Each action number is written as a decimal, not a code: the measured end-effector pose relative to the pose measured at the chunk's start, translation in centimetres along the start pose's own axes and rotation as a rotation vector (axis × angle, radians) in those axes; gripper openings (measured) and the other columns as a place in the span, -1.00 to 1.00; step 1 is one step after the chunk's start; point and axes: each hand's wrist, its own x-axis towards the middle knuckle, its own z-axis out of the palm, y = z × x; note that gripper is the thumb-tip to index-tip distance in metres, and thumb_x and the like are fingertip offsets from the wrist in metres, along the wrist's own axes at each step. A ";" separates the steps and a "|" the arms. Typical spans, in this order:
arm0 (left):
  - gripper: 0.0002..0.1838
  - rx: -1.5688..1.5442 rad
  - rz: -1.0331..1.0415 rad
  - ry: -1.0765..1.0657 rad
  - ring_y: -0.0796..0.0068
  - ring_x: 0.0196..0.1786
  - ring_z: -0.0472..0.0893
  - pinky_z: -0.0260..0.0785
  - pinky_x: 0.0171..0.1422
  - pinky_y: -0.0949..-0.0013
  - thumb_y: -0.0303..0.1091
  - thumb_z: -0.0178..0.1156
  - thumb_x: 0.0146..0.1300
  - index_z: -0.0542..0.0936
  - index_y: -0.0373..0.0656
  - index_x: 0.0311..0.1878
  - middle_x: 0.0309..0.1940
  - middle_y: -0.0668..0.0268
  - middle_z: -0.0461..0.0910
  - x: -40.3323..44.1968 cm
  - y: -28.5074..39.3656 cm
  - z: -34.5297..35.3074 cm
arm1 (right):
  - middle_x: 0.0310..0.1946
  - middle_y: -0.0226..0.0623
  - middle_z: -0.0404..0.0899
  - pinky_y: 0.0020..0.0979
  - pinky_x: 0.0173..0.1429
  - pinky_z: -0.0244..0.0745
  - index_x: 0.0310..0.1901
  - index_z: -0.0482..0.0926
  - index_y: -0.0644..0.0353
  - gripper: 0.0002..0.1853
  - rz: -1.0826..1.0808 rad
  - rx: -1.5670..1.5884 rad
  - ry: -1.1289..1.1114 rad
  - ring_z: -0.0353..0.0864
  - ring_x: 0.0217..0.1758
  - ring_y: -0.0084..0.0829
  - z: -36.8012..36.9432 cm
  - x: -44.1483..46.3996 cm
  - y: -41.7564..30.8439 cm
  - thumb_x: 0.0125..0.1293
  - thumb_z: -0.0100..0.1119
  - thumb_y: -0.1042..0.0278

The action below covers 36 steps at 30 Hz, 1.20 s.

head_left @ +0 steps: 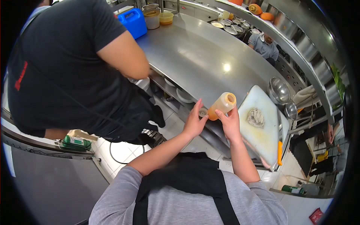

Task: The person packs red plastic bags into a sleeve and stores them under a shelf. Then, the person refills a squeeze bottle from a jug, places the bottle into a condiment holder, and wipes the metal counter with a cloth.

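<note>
- Orange liquid or residue is tinting the translucent bottle [221, 105], which is tilting between the two hands, just in front of the worktop [187, 48] edge, its wide mouth standing uncapped.
- The right hand [229, 122] is gripping the bottle's side, thumb and fingers wrapping the body.
- The left hand [195, 123] is curving near the bottle's base, partly open; a pale round piece [203, 112], perhaps a cap, is showing between thumb and fingers, though I cannot tell whether they are closing on it.
- Judging by its look, the bottle is probably behaving as light, soft-walled plastic: unlikely to shatter, but yielding under a hard squeeze and perhaps turning slippery where sauce is smearing the rim. The middle of the body is offering the surest hold.
- Brushed steel is reflecting a bright spot on the worktop.
- Smooth, stained white board [258, 144] is carrying a crumpled, greyish cloth [255, 117]; rounded, shiny metal bowls [278, 91] are sitting beside it.
</note>
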 end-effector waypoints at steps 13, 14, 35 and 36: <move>-0.05 0.679 -0.142 0.158 -0.02 0.58 0.05 -0.30 0.59 -0.25 -0.24 0.21 0.33 -0.19 0.15 0.61 0.53 0.15 0.14 13.2 -6.5 5.4 | 0.21 -0.17 0.44 -0.34 0.34 0.31 0.37 0.17 0.22 -0.31 -0.008 -0.263 -0.067 0.43 0.29 -0.37 -8.1 14.5 8.1 0.31 0.34 0.41; -0.03 0.681 -0.125 0.191 0.00 0.58 0.05 -0.31 0.60 -0.24 -0.23 0.24 0.31 -0.19 0.13 0.61 0.54 0.14 0.11 13.0 -6.7 5.5 | 0.21 -0.17 0.44 -0.34 0.34 0.31 0.37 0.17 0.22 -0.31 0.008 -0.271 -0.095 0.43 0.29 -0.37 -8.0 14.9 8.6 0.31 0.34 0.41; -0.43 0.180 -0.679 0.739 0.23 0.17 0.49 0.42 0.18 0.19 -0.47 0.29 0.23 0.37 -0.08 0.31 0.21 0.17 0.37 -19.9 -15.1 1.3 | -0.06 -0.32 0.25 -0.49 0.12 0.33 0.15 0.23 0.22 -0.56 -0.233 -0.213 0.054 0.28 -0.10 -0.58 -7.4 10.3 6.0 0.34 0.22 0.55; -0.43 0.183 -0.677 0.741 0.23 0.17 0.49 0.42 0.18 0.19 -0.47 0.29 0.23 0.37 -0.08 0.31 0.21 0.17 0.37 -20.1 -15.3 1.4 | -0.08 -0.33 0.25 -0.52 0.10 0.32 0.14 0.23 0.21 -0.56 -0.247 -0.177 0.024 0.27 -0.10 -0.59 -7.0 10.0 5.8 0.34 0.21 0.57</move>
